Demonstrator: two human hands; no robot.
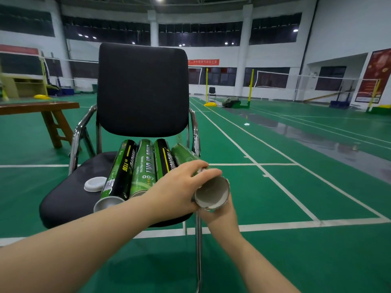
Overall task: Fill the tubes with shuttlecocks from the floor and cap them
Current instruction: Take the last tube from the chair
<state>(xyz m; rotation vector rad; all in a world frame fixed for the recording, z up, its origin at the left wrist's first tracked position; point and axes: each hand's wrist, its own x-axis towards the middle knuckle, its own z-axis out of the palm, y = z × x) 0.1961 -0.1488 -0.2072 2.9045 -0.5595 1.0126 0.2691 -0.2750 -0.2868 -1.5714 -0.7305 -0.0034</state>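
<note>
Tube [186, 157] lies along the chair seat [69, 197], open mouth facing me. Left hand [179, 191] wraps it from above, right hand [220, 214] cups beneath.

Four shuttlecock tubes lie side by side, their open mouths toward the camera. From the left: a black-and-green tube [120, 176] with a silvery open end, a light green tube [142, 168], another black-and-green tube [164, 158], and a green tube [185, 157] with a ragged, uncapped rim. A white cap [95, 183] lies just left of the row.
</note>
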